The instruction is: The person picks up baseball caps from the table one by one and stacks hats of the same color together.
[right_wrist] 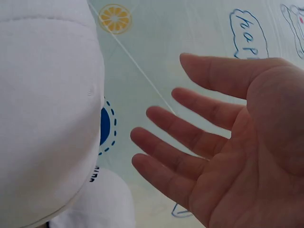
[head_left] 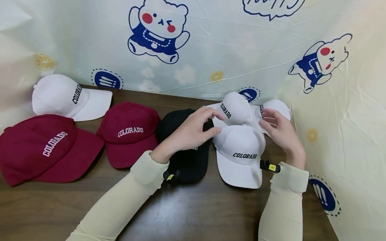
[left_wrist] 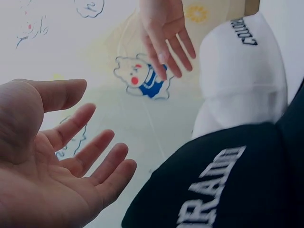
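Note:
My left hand (head_left: 197, 129) hovers over the black cap (head_left: 190, 167), its fingers relaxed and bent toward the white caps; in the left wrist view the palm shows with nothing in it. On the other side, my right hand (head_left: 281, 132) is raised with loosely spread fingers, and the right wrist view shows it holding nothing. Between the hands sits the front white cap (head_left: 241, 144), brim toward me, with dark COLORADO lettering. Behind it are another white cap (head_left: 236, 108) and a third white cap (head_left: 278, 107), the latter partly hidden by the right hand.
To the left stand a maroon cap (head_left: 129, 134), a larger-looking maroon cap (head_left: 48, 150) and a white cap (head_left: 66, 97) behind them. All rest on a dark wooden table (head_left: 181, 214). A printed curtain (head_left: 211, 43) with cartoon bears borders the table at the back and sides.

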{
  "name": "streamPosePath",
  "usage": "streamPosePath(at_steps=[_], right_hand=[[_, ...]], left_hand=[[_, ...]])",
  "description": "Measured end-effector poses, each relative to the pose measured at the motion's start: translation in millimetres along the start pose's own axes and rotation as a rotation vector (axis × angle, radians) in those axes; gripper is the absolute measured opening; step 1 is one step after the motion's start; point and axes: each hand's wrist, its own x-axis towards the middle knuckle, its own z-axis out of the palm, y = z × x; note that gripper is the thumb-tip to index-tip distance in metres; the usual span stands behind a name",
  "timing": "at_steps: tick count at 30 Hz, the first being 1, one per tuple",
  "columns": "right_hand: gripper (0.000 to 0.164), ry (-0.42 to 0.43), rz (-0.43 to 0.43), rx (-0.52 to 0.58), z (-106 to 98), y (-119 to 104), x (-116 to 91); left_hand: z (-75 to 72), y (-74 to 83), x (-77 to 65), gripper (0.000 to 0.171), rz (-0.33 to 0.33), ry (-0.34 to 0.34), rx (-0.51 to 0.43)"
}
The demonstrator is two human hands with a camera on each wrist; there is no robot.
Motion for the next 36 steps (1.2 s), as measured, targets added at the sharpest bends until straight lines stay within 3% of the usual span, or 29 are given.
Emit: streamPosePath(at_steps=[6, 10, 14, 18, 24, 31, 36], right_hand=[[0.061, -0.039, 0.031, -0.104, -9.0, -7.6, 30.5], [0.073, -0.123, 0.096, -0.121, -10.5, -8.6, 52.6], [0.082, -0.239, 0.174, -0.02, -10.0, -4.8, 69.1], [0.083, -0.305, 0.247, 0.113, -6.2, 4.4, 83.2], [0.087, -0.393, 0.379, 0.194, 3.7, 14.9, 94.6], [0.084, -0.398, 0.458, 0.302, 19.0, 22.5, 97.7], [0.074, -0.373, 0.454, 0.317, 25.0, 28.4, 97.7]], left_hand=[[-12.4, -1.3, -1.4, 0.033, -0.028, 0.027, 0.008], [-19.8, -4.2, -3.5, 0.034, -0.036, 0.048, -0.004], [-25.8, -6.0, -4.2, 0.035, -0.048, 0.067, -0.013], [-29.4, -6.6, -3.7, 0.035, -0.053, 0.076, -0.003], [-32.5, -8.3, -4.2, 0.034, -0.059, 0.087, 0.003], [-33.3, -9.1, -3.9, 0.033, -0.064, 0.092, -0.001], [-32.5, -10.1, -3.2, 0.033, -0.069, 0.092, 0.003]])
